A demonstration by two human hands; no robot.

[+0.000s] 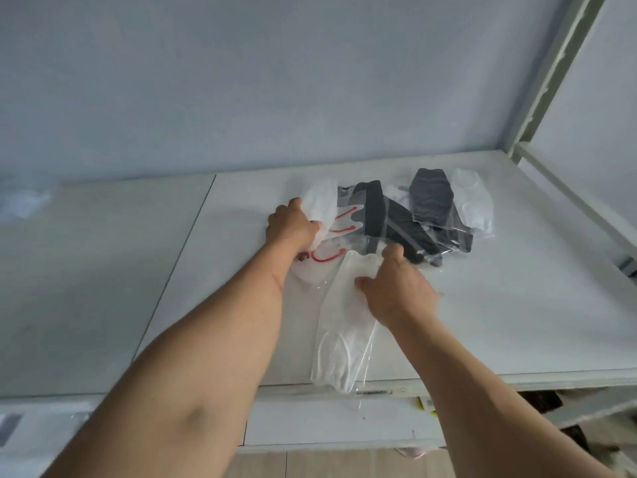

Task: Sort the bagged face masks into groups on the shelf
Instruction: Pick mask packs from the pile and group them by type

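Observation:
A heap of bagged face masks lies on the white shelf (517, 305). My left hand (291, 224) grips a white mask with red ear loops (324, 205) at the heap's left side. My right hand (396, 288) holds a long clear bag with a white mask (344, 339) that reaches down over the shelf's front edge. Behind my hands lie black masks in clear bags (396, 219), a dark grey one (432, 196) and another white one (472, 201) at the far right.
A pale metal shelf post (551, 74) rises at the right, against a blue-grey wall. A seam (193, 232) splits the shelf top into two panels. Dark items (541, 401) sit on the level below, at the lower right.

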